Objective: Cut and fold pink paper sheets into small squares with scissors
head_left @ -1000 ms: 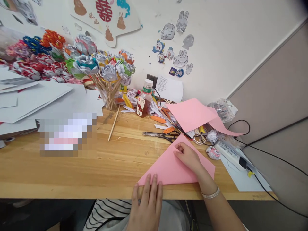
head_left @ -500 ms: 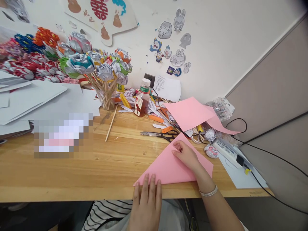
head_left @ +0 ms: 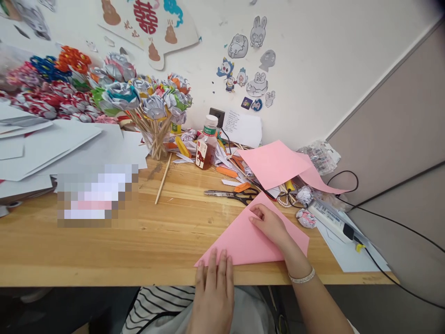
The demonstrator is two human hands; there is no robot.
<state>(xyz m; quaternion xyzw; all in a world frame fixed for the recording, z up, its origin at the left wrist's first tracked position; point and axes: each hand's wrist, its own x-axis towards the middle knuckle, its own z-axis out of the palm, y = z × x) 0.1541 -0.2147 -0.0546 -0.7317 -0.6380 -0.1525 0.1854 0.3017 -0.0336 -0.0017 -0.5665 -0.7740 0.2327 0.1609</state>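
Observation:
A folded sheet of pink paper (head_left: 233, 236) lies on the wooden table close to its front edge, with one sharp corner pointing left. My left hand (head_left: 214, 287) rests flat near that corner, its fingers stretched out and their tips pressing on the lower edge. Over the middle of the sheet, my right hand (head_left: 269, 224) has its fingers curled, thumb and forefinger at a folded edge of the paper. A bracelet circles the right wrist. Just beyond the sheet's top corner are open scissors (head_left: 231, 195) with dark handles.
Two pink sheets (head_left: 278, 162) lie on paper scraps behind. A bottle (head_left: 206, 144), a wooden stick (head_left: 163, 180) and a holder of paper flowers (head_left: 158, 144) stand or lie further left. White papers (head_left: 52, 148) are stacked at left; a power strip (head_left: 330, 220) sits at right.
The view has shifted slightly. Both hands and the pink paper stay in nearly the same places.

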